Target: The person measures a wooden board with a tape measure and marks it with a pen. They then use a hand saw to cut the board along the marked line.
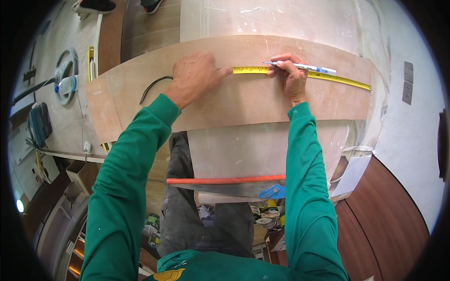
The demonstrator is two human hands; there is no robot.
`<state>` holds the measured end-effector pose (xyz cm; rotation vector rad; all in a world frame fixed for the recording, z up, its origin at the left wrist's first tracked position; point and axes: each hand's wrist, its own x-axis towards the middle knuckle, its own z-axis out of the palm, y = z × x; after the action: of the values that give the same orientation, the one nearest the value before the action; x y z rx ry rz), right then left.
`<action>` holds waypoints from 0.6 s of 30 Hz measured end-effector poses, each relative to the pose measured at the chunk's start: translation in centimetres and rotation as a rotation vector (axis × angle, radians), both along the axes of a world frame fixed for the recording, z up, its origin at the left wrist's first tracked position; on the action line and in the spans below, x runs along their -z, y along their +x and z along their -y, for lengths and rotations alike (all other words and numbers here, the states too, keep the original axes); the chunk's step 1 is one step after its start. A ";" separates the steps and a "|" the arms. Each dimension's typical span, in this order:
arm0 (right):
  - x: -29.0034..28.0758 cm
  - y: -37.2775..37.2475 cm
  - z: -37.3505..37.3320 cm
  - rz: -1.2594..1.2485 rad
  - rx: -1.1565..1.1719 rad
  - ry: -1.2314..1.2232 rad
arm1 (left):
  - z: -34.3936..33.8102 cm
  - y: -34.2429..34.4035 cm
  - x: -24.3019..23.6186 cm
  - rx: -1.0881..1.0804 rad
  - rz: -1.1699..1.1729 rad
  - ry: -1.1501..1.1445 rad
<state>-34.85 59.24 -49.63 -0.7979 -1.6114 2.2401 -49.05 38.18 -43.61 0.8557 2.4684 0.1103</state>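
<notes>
My left hand (196, 75) is closed over the near end of a yellow tape measure (250, 70), whose black strap (152, 84) trails out to the left; its body is hidden. The tape stretches rightward across a long plywood board (239, 100) to that board's right edge. My right hand (289, 79) pinches a white-and-blue marker (316, 69) just above the tape, with its fine tip pointing left over the board and some fingers down by the blade.
Beneath lies a pale panel (248, 150), bearing a red-edged straightedge tool (225, 180) near my legs. A left-hand bench holds a bottle (68, 84), grey hose and teal tool case (40, 124). Shoes (93, 6) show at top left; a wall with sockets (407, 91) stands right.
</notes>
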 end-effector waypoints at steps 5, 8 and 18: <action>-0.1 0.1 0.2 0.018 0.007 0.004 | -0.2 0.4 0.3 -0.014 -0.063 0.034; -0.3 0.0 0.3 0.029 0.009 0.011 | -0.9 0.3 -0.3 -0.019 -0.035 -0.016; -1.4 -1.2 2.6 0.097 -0.054 0.156 | -2.1 -0.3 -0.7 -0.015 0.041 -0.159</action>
<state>-36.09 56.61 -48.25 -0.8414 -1.8475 2.1086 -49.39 40.25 -42.94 0.7598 2.4089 -0.0616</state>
